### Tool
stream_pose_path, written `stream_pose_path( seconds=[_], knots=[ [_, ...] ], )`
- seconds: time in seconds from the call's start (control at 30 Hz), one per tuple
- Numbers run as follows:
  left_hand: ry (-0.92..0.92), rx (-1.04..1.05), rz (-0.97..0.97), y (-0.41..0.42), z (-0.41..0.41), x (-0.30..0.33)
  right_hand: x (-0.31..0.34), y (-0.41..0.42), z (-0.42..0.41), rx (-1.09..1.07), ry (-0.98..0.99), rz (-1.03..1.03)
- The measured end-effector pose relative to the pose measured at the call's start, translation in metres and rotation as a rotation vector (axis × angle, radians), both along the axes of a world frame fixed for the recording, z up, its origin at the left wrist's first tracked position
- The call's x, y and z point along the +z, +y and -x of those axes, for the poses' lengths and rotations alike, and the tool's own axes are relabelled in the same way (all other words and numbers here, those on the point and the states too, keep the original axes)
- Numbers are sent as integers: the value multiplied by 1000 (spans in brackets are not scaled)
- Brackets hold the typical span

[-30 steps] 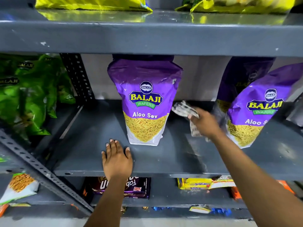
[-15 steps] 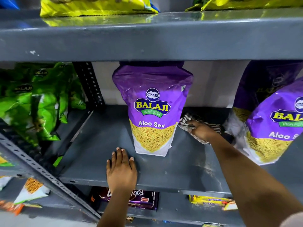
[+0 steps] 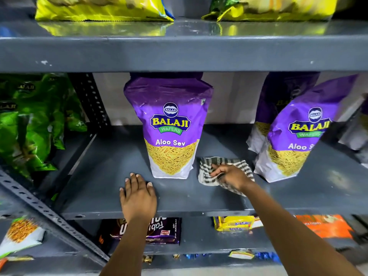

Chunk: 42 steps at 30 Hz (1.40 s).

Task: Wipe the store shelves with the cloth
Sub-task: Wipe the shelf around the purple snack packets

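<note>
Wiping the shelf [image 3: 95,176] by the Aloo Sev bag [image 3: 171,124]
Right hand [image 3: 232,177] presses the striped cloth [image 3: 205,174], fingers spread; left hand [image 3: 138,196] lies flat, fingers together.

The shelf [image 3: 103,176] was free to the left of the middle purple bag [image 3: 169,126]. Between it and the right purple bag [image 3: 294,152] the gap was narrow, holding the cloth [image 3: 206,166].
</note>
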<state>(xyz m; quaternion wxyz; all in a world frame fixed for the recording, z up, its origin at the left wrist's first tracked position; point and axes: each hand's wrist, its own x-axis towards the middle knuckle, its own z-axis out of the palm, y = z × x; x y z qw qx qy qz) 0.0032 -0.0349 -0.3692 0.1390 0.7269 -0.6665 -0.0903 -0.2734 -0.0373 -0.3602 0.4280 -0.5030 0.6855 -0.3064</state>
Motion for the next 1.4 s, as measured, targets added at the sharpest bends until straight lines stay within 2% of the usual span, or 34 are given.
stream_pose_path(
  seconds=[0.4,0.6,0.8,0.97,1.1,1.2,1.27,1.33,1.4],
  knots=[
    [34,-16,-5,2,-1,2,17,59,-4,34,68,-36],
    [32,-17,-6,1,-2,2,35,55,-9,244,380,-29],
    [22,-19,-10,1,-2,1,27,90,2,172,519,54],
    [26,-25,-17,1,-2,1,60,114,18,165,496,-46],
    [19,-20,-17,1,-2,0,90,85,-6,1,407,128],
    [20,-18,-13,0,-1,-1,67,60,-67,222,605,178],
    [3,-14,-15,-1,-1,-2,42,60,-101,381,667,81],
    [-4,-14,-12,-2,-1,-4,24,69,-112,410,671,-19],
    [-2,-13,-13,-3,-2,-4,18,79,-102,408,722,-8]
  ],
)
